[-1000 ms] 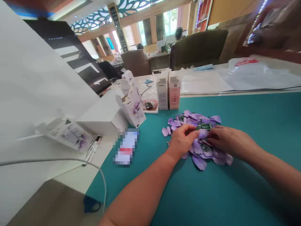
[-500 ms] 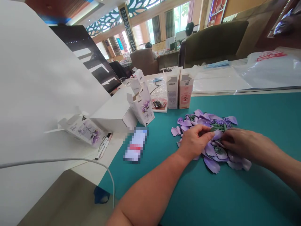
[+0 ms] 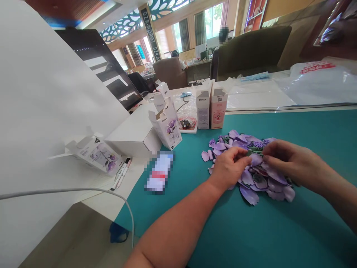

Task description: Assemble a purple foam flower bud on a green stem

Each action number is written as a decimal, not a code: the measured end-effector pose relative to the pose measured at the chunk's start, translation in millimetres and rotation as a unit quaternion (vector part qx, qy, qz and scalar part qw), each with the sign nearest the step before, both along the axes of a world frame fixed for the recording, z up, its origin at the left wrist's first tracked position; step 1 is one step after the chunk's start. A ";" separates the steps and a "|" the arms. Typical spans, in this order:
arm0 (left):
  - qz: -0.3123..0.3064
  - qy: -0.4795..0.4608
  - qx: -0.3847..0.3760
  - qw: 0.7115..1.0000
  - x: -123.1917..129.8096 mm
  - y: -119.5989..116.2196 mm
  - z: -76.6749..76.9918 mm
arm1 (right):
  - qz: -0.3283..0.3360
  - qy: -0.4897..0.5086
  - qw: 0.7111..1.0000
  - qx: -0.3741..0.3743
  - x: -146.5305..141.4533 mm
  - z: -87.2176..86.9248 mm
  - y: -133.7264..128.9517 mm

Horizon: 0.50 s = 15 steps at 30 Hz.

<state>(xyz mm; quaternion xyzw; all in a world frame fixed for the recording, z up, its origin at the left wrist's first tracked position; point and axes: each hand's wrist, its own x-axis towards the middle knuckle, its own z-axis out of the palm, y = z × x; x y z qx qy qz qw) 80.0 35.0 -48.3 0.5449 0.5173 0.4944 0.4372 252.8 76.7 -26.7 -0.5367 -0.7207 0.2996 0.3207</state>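
Observation:
A heap of purple plastic flower petals [image 3: 249, 195] lies on the teal mat, with green parts and small purple rosettes mixed in. Over the heap's left side, my left hand [image 3: 229, 166] pinches a small green plastic piece [image 3: 250, 152] between thumb and fingertips. Opposite it, my right hand [image 3: 292, 160] has its thumb and fingers closed together just above the petals; what they hold is hidden. Green rods show between the two hands, close to both sets of fingertips.
Several opened flower-kit boxes, including a white one [image 3: 167, 128] and a pink one [image 3: 218, 111], stand behind the heap. A blurred phone [image 3: 160, 171] lies left on the teal mat [image 3: 237, 234]. Markers [image 3: 122, 174] and a white carton [image 3: 134, 137] are farther left; a cable [image 3: 83, 188] crosses there.
My right hand has risen slightly and moved toward the back of the heap, uncovering petals on the right. The left hand keeps its pinch in nearly the same place.

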 end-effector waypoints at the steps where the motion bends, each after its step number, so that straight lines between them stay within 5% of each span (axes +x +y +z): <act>1: -0.003 0.003 0.004 1.000 0.1 -0.9 1.1 | 0.003 0.051 0.998 -0.035 -0.6 2.2 -1.0; 5: -0.017 0.021 0.008 1.000 0.4 -5.4 6.2 | -0.004 0.181 0.975 -0.125 -5.3 13.3 -6.0; 15: -0.028 0.037 0.039 0.998 1.8 -4.4 8.0 | 0.031 0.205 0.970 -0.123 -13.4 22.4 -9.2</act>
